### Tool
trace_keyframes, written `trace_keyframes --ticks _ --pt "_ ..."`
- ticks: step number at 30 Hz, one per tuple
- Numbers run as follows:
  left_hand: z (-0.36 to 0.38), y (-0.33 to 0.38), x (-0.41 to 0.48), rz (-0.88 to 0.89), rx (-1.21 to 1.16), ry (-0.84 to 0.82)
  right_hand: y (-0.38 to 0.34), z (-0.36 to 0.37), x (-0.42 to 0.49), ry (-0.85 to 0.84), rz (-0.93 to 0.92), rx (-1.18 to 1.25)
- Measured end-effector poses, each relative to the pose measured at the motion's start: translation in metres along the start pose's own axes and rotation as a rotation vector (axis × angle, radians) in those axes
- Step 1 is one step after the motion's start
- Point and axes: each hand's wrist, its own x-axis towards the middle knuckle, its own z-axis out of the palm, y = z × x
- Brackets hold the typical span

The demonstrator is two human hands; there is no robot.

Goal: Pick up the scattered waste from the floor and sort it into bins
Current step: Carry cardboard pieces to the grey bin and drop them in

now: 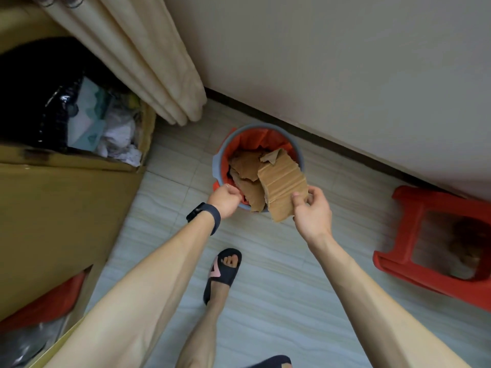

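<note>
the right hand [312, 211] pinches the near end of the cardboard strip [283, 181], thumb on top. the left hand [225, 199] curls on the near rim of the grey bin [255, 128], seemingly steadying it. the strip's long axis runs away from the person, far end over the bin's right side. best to tip that end down before letting go, so it slides in without catching the rim.

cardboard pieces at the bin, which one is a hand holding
The big ribbed cardboard piece on the right, pinched by the right hand and overhanging the bin; the smaller torn pieces lie loose inside.
</note>
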Motion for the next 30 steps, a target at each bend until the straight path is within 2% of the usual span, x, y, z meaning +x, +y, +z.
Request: trace_keyframes --ticks 3,6,11,14,19,21,23,30 --pt "-0.009 -0.024 -0.007 0.078 0.282 -0.008 -0.008 0.016 0.000 -0.051 0.003 0.017" --pt "-0.017 -0.046 -0.018 0.116 0.452 -0.008 -0.003 0.026 -0.012 -0.082 0.017 -0.070" --pt "-0.015 -0.058 -0.043 0.220 0.720 0.021 0.037 0.024 -0.048 -0.143 -0.026 -0.092" --pt "0.013 -0.044 -0.068 0.330 0.855 0.005 0.080 0.001 -0.074 -0.165 -0.077 -0.144" --pt "0.105 -0.026 -0.120 0.482 1.042 -0.116 0.179 -0.056 -0.124 -0.099 -0.008 -0.109" --pt "0.170 -0.030 -0.154 0.539 1.156 -0.198 0.239 -0.094 -0.159 -0.034 0.070 -0.044" --pt "0.207 -0.042 -0.172 0.536 1.202 -0.260 0.281 -0.103 -0.179 -0.013 0.102 -0.002" --pt "0.422 -0.098 -0.280 0.532 1.349 -0.440 0.481 -0.203 -0.279 0.150 0.326 0.196"
